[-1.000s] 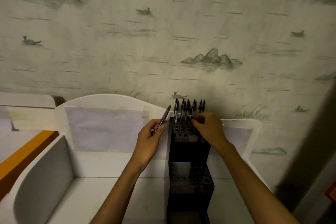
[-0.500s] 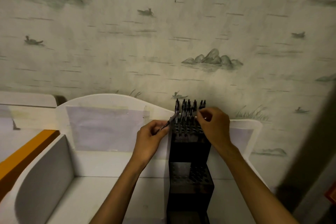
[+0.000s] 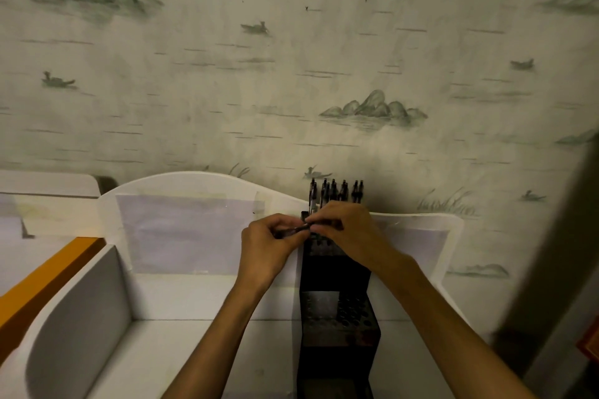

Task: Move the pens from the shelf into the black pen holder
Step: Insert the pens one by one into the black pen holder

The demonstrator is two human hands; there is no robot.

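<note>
both hands (image 3: 270,244) pinch slim pen (image 3: 293,230) beside stepped black holder (image 3: 337,272).

Both bare forearms reach forward and converge. The left hand (image 3: 269,248) curls in a pinching grip, thumb and fingertips closed. The right hand (image 3: 351,235) meets it from the right, its fingers bent, knuckles up, fingertips touching the left grip.

A home room: landscape-print wallpaper (image 3: 291,91) behind a white desk shelf (image 3: 201,295) with a black pen holder (image 3: 337,317).
</note>
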